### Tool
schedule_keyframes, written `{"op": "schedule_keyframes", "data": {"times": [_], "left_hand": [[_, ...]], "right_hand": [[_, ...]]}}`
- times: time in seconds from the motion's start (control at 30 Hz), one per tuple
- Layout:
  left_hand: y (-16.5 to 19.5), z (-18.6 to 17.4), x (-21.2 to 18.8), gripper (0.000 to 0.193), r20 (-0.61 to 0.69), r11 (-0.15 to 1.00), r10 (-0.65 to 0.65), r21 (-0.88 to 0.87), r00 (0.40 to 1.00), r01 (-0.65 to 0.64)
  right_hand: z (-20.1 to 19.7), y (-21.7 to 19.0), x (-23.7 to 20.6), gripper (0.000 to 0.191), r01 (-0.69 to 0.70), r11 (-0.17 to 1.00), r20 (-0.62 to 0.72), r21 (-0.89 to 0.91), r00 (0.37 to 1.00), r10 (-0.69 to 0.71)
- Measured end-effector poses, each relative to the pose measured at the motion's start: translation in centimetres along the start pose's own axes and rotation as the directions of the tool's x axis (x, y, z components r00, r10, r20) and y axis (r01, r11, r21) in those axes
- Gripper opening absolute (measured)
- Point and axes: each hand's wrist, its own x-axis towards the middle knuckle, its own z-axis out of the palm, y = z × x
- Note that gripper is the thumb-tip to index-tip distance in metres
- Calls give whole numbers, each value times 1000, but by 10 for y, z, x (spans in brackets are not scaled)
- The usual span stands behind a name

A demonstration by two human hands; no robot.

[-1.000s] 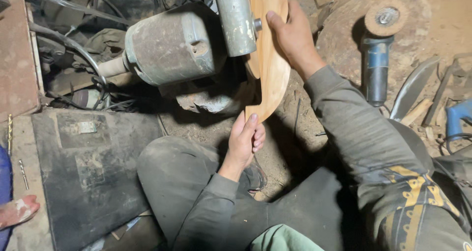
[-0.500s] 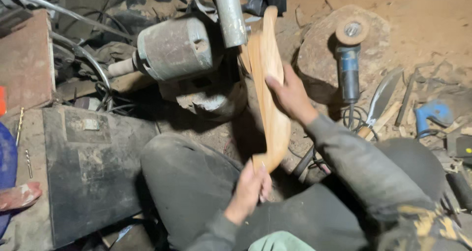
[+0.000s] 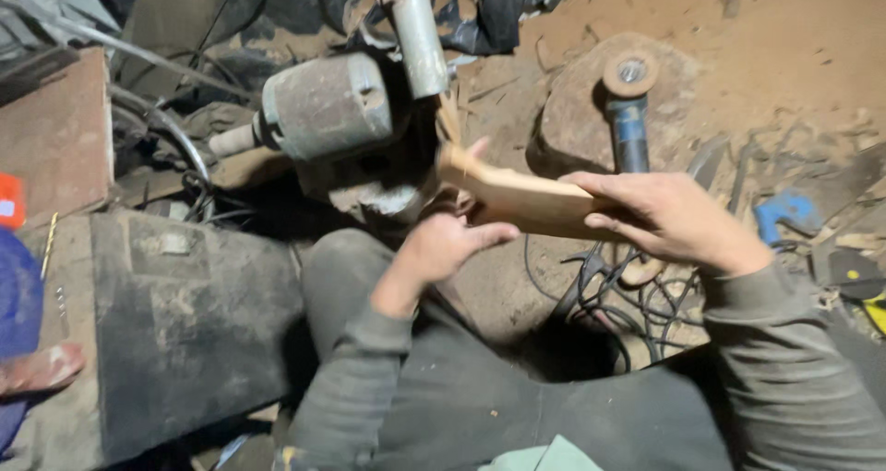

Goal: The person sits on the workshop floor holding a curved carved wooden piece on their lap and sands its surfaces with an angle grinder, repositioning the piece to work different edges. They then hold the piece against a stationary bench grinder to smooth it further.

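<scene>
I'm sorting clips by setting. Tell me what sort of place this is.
Probably a rough woodworking workshop on a dirt floor. A dusty motor with a sanding belt stands before the person, an angle grinder lies on the ground, and both hands hold a wooden piece.

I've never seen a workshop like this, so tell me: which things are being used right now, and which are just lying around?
In use:
wooden piece
left hand
right hand
motor
grey sanding drum

Lying about:
angle grinder
tangled black cable
blue tool
dark mat
</scene>
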Motion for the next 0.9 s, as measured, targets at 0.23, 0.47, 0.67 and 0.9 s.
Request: {"op": "schedule_keyframes", "data": {"times": [0.23,0.47,0.67,0.9], "left_hand": [[-56,46,40,57,192,878,-54,-459,980,139],[-82,93,79,60,-129,581,-103,-813,986,-45],[-78,131,93,77,-129,596,-38,-799,991,-81],[-90,112,71,65,-113,767,13,-637,993,-83]], "right_hand": [[-2,24,-14,33,55,882,-342,-467,909,-238],[60,39,-4,34,-140,793,-522,593,684,510],[79,66,47,58,190,180,-261,965,768,585],[65,105,109,60,316,200,-374,927,767,521]]}}
